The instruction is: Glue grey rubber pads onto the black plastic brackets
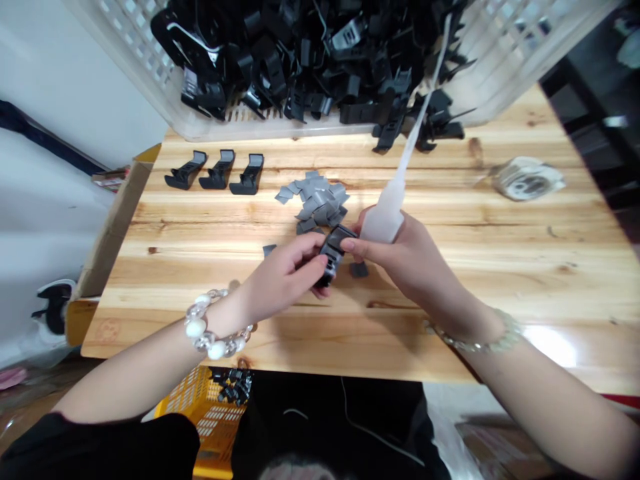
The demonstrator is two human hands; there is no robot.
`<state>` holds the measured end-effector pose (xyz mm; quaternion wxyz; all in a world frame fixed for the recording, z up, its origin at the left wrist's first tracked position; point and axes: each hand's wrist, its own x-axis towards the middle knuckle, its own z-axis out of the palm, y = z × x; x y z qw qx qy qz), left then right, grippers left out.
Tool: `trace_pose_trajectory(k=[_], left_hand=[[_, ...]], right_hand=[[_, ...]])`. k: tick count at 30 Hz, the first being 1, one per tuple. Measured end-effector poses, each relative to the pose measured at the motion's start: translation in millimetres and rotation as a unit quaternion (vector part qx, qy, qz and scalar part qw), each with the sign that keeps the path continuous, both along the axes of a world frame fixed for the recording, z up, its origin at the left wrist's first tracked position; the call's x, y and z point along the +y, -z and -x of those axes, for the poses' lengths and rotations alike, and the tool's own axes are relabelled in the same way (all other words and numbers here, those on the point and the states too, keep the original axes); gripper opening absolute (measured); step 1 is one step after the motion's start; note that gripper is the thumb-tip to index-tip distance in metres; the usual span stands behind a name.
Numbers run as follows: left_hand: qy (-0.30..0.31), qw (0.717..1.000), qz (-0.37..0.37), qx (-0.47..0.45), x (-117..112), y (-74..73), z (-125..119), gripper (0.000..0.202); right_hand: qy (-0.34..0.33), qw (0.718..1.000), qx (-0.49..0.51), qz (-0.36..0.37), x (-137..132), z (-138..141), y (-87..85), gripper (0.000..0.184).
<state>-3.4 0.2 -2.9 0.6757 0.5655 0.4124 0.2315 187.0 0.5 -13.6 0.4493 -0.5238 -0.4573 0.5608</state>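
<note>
My left hand [285,277] is closed around a small black plastic clip [333,253] held just above the wooden table [500,253]. My right hand [400,253] pinches the clip's top end with its fingertips and also holds a long white strip of backing paper [400,180] that trails up toward the crate. A pile of several small grey pads [317,200] lies just beyond my hands. One grey pad [359,269] sits on the table under my right hand.
Three black clips [217,171] stand in a row at the table's far left. A white crate [320,60] full of black clips lies tipped at the back. A tape roll [527,179] is at right. A yellow basket [210,407] sits below.
</note>
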Motion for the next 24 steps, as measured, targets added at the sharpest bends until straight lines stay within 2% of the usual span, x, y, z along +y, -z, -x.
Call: trace_pose_trajectory(k=[3, 6, 8, 11, 15, 19, 22, 24], left_hand=[[-0.103, 0.992, -0.063, 0.038, 20.7, 5.5, 9.0, 0.014], [-0.2, 0.949, -0.191, 0.15, 49.9, 11.5, 25.9, 0.016], [-0.215, 0.917, -0.224, 0.252, 66.8, 10.7, 40.0, 0.018], [-0.213, 0.901, -0.199, 0.322, 77.6, 0.7, 59.1, 0.014], [-0.211, 0.892, -0.184, 0.354, 65.4, -10.3, 74.4, 0.01], [-0.221, 0.882, -0.177, 0.377, 43.9, -2.0, 84.4, 0.02], [-0.236, 0.858, -0.212, 0.404, 24.6, -0.2, 90.9, 0.031], [-0.239, 0.842, -0.247, 0.416, 4.2, -7.9, 91.5, 0.039]], right_hand=[[-0.006, 1.0, 0.003, -0.029, 5.4, -6.4, 1.8, 0.029], [0.036, 0.999, 0.013, -0.031, 10.1, -12.4, 2.9, 0.023], [0.057, 0.998, 0.026, -0.022, 13.1, -15.4, 4.6, 0.021], [0.067, 0.996, 0.06, -0.02, 17.7, -18.5, 8.0, 0.022], [0.116, 0.99, 0.075, -0.021, 24.5, -22.6, 12.5, 0.021], [0.137, 0.986, 0.085, -0.043, 29.9, -26.1, 17.5, 0.015], [0.141, 0.986, 0.08, -0.044, 31.9, -26.9, 21.0, 0.013], [0.145, 0.986, 0.07, -0.038, 32.5, -27.2, 22.6, 0.011]])
